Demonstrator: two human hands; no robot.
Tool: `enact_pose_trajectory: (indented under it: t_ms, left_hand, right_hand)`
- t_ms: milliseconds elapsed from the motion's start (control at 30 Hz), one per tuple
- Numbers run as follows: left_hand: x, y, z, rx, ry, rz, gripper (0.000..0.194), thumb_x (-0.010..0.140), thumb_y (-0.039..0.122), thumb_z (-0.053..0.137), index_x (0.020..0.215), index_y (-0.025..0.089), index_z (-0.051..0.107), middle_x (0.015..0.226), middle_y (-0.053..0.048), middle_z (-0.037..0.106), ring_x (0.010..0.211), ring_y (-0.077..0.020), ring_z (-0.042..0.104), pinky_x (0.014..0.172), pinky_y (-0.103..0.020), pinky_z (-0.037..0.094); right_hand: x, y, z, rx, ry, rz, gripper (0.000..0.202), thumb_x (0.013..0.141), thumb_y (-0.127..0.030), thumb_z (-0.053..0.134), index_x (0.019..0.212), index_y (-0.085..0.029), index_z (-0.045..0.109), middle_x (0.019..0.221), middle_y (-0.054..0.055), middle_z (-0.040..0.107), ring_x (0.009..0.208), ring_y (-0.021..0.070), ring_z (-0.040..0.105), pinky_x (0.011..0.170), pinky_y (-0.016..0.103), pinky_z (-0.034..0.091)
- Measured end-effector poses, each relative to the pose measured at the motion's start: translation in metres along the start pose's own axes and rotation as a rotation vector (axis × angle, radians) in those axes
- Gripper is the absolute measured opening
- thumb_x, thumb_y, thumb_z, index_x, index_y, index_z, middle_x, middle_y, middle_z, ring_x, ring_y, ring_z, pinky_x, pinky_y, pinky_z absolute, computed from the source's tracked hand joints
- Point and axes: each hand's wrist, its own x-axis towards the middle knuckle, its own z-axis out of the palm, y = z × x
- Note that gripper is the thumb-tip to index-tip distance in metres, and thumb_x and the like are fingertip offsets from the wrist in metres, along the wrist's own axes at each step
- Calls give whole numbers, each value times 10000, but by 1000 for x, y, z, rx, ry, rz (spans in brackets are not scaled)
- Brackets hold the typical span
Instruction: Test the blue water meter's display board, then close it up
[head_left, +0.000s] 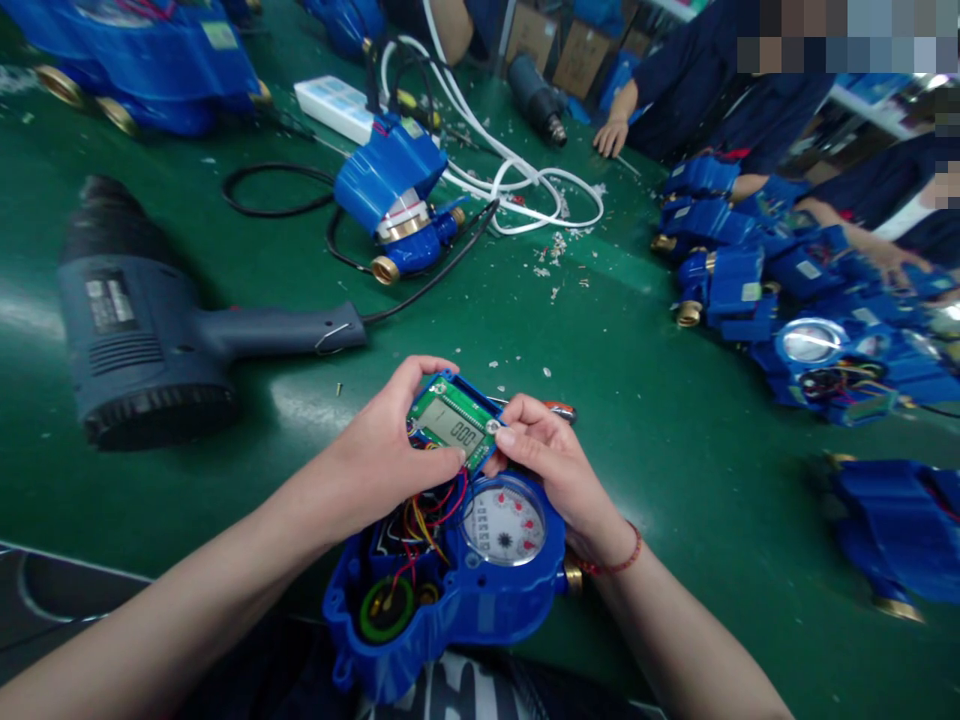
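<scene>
Between my two hands is a green circuit board (pixel 431 412) with a small LCD showing digits. My left hand (pixel 390 445) grips its left side, the thumb lying along the lower edge. At the right corner, my right hand (pixel 544 455) pinches the board beside a round, pale spot. Red, yellow and black wires (pixel 424 525) run from under the board into the open blue housing of a water meter (pixel 487 610). The meter's round dial (pixel 504 525) with red pointers faces up, close below my right hand. A screwdriver (pixel 561 411) lies partly hidden behind that hand.
A heat gun (pixel 142 310) lies at left, its cord running back past another blue meter (pixel 401 200). A white power strip (pixel 337 108) and cable lie behind. Many blue meters (pixel 742 285) crowd the right, where co-workers' hands (pixel 616 125) rest. Scraps (pixel 555 255) litter the green table.
</scene>
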Motion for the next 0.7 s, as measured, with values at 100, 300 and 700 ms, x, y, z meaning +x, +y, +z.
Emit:
enact_pose_trajectory:
  t_ms: [100,300,700]
  left_hand:
    - [-2,-5,-1,-63,-13,6,652,746,253,663,1318,200,356,1001,-38,585,759,-125,551,635,-223,456]
    - [-5,-8,-5,-132,-67,14,722,777,244,670,1412,242,327,1120,-42,601,866,-133,594,717,-212,486]
    - [-9,-10,-8,94,32,97,780,806,383,668,1487,246,314,1294,-34,559,1103,-193,580,1021,-355,414]
  right_hand:
    - [1,1,-2,30,18,31,340,808,-317,720,844,-102,458,648,29,619,557,51,570,556,130,436]
    - [4,6,-3,88,10,42,368,798,-326,728,850,-113,432,629,5,602,533,43,542,527,128,412]
    - [0,-12,-4,-300,-43,7,456,756,-312,746,984,-120,401,881,38,559,752,78,565,678,195,446]
